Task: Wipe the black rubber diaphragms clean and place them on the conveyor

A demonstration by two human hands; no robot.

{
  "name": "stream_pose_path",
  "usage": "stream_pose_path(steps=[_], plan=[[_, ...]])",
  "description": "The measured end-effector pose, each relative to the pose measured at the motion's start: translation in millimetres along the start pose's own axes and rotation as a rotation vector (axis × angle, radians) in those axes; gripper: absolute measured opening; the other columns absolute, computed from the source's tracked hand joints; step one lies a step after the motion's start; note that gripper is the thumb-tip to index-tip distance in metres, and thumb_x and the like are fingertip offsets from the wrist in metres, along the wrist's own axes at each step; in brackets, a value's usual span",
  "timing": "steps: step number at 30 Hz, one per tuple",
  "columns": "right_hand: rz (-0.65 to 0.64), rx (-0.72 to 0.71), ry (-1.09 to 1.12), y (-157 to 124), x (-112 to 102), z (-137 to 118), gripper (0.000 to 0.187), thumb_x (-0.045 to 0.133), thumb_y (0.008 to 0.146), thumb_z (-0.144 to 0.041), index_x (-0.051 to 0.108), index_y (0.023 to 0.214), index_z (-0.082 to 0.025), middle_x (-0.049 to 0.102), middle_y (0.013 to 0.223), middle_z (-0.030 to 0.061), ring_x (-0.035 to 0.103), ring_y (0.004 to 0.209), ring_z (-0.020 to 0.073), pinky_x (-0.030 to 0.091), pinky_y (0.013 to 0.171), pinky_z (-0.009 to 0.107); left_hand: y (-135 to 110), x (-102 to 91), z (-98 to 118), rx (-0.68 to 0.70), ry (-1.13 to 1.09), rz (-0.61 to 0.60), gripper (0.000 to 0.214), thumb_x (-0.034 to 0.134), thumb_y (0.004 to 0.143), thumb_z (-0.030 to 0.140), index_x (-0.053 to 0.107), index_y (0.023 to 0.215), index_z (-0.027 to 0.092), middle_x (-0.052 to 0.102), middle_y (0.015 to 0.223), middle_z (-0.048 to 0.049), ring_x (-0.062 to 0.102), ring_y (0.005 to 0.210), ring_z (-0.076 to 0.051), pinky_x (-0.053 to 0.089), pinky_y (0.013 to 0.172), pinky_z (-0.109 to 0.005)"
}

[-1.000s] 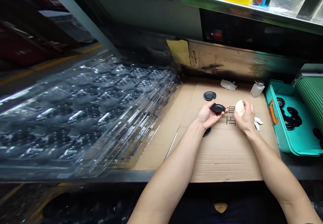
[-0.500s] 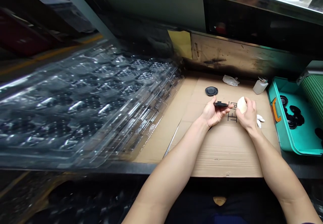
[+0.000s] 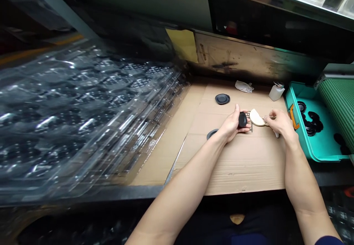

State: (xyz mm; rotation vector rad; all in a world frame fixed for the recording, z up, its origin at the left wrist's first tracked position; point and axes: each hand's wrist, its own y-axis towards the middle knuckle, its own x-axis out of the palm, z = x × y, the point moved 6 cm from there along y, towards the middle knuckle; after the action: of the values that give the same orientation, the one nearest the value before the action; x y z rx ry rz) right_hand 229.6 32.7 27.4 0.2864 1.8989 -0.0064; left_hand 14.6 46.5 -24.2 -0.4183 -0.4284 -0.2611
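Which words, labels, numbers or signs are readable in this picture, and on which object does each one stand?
Dark printed marks on the cardboard: only a few strokes show between the left hand, holding a black disc, and the right hand, holding a cream pad; unreadable.
White bottle: no readable label.
Nothing else carries readable text.

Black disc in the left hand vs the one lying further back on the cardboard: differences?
The held disc is gripped in the left hand, off the cardboard and tilted up; the far disc lies flat on it, untouched. Its fingers hide part of the held disc; the far disc shows whole. The held disc is next to the cream pad in the right hand; the far disc lies alone. Both are black and round.
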Motion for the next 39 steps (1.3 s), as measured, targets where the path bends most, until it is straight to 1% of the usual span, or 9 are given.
stream_pose_path(steps=[3, 8, 10, 13, 17, 23, 32, 36, 39], plan=[[-0.18, -0.009, -0.026, -2, 8, 8, 0.024, 0.071, 0.085, -0.047, 0.072, 0.088, -0.024, 0.074, 0.089, 0.006, 0.065, 0.08, 0.022, 0.041, 0.065, 0.029, 1, -0.9, 1, 0.013, -0.01, 0.01, 0.07, 0.04, 0.095, 0.078, 0.065, 0.115, 0.015, 0.074, 0.081, -0.0121, 0.072, 0.059, -0.02, 0.06, 0.056, -0.029], [-0.254, -0.052, 0.009, -7, 11, 9, 0.023, 0.068, 0.09, -0.046, 0.074, 0.092, -0.024, 0.074, 0.08, 0.0041, 0.062, 0.069, 0.0191, 0.036, 0.059, 0.029, 3, -2.1, -1, -0.038, -0.058, -0.052, 0.064, 0.027, 0.105, 0.063, 0.065, 0.114, 0.012, 0.074, 0.085, -0.0147, 0.071, 0.056, -0.021, 0.053, 0.046, -0.027], [-0.228, -0.067, 0.0, -6, 7, 7, 0.023, 0.065, 0.092, -0.045, 0.073, 0.09, -0.024, 0.073, 0.08, 0.004, 0.061, 0.07, 0.0197, 0.036, 0.061, 0.029, 3, -2.2, -1, -0.04, -0.048, -0.073, 0.055, 0.026, 0.107, 0.049, 0.065, 0.115, 0.012, 0.074, 0.086, -0.0136, 0.071, 0.056, -0.02, 0.05, 0.042, -0.026], [-0.059, -0.116, 0.057, -2, -4, -4, 0.027, 0.056, 0.098, -0.042, 0.067, 0.084, -0.022, 0.07, 0.079, 0.0041, 0.06, 0.073, 0.0192, 0.038, 0.066, 0.03, 2, -4.7, 1, -0.029, 0.009, -0.072, 0.042, 0.035, 0.106, 0.039, 0.066, 0.115, 0.013, 0.075, 0.088, -0.0111, 0.069, 0.053, -0.018, 0.043, 0.038, -0.023], [0.01, -0.249, 0.245, -10, 2, -36, 0.03, 0.047, 0.103, -0.043, 0.063, 0.089, -0.022, 0.069, 0.087, 0.0038, 0.061, 0.079, 0.0184, 0.043, 0.072, 0.028, 2, -10.2, 0, -0.094, 0.021, -0.063, 0.045, 0.048, 0.103, 0.054, 0.066, 0.109, 0.013, 0.074, 0.079, -0.011, 0.063, 0.044, -0.015, 0.036, 0.034, -0.02], [-0.024, -0.428, 0.269, -32, 28, -80, 0.025, 0.047, 0.101, -0.031, 0.068, 0.112, -0.023, 0.07, 0.11, 0.0063, 0.064, 0.098, 0.0204, 0.048, 0.087, 0.029, 0, -10.1, -3, -0.112, 0.144, -0.026, 0.063, 0.04, 0.103, 0.065, 0.069, 0.089, 0.011, 0.072, 0.065, -0.0141, 0.056, 0.035, -0.014, 0.032, 0.031, -0.022], [-0.05, -0.369, -0.064, -39, 28, -88, 0.025, 0.051, 0.101, -0.032, 0.073, 0.093, -0.025, 0.07, 0.102, 0.0056, 0.063, 0.09, 0.0206, 0.042, 0.068, 0.029, -3, -0.9, -5, 0.008, 0.306, -0.01, 0.071, 0.041, 0.1, 0.07, 0.065, 0.065, 0.014, 0.067, 0.056, -0.0131, 0.056, 0.035, -0.015, 0.035, 0.032, -0.024], [-0.1, -0.389, -0.088, -38, 27, -89, 0.026, 0.053, 0.098, -0.028, 0.07, 0.079, -0.023, 0.071, 0.093, 0.0044, 0.062, 0.084, 0.0196, 0.039, 0.067, 0.029, -2, -0.6, -7, 0.039, 0.35, 0.001, 0.069, 0.043, 0.101, 0.067, 0.064, 0.062, 0.015, 0.066, 0.052, -0.0112, 0.055, 0.032, -0.014, 0.034, 0.031, -0.023], [-0.085, -0.416, -0.059, -35, 26, -90, 0.027, 0.051, 0.098, -0.026, 0.071, 0.079, -0.023, 0.071, 0.092, 0.0038, 0.062, 0.084, 0.019, 0.04, 0.07, 0.029, -2, -0.2, -9, 0.027, 0.315, -0.01, 0.064, 0.049, 0.101, 0.063, 0.065, 0.062, 0.015, 0.063, 0.048, -0.0092, 0.051, 0.029, -0.013, 0.031, 0.03, -0.022]])
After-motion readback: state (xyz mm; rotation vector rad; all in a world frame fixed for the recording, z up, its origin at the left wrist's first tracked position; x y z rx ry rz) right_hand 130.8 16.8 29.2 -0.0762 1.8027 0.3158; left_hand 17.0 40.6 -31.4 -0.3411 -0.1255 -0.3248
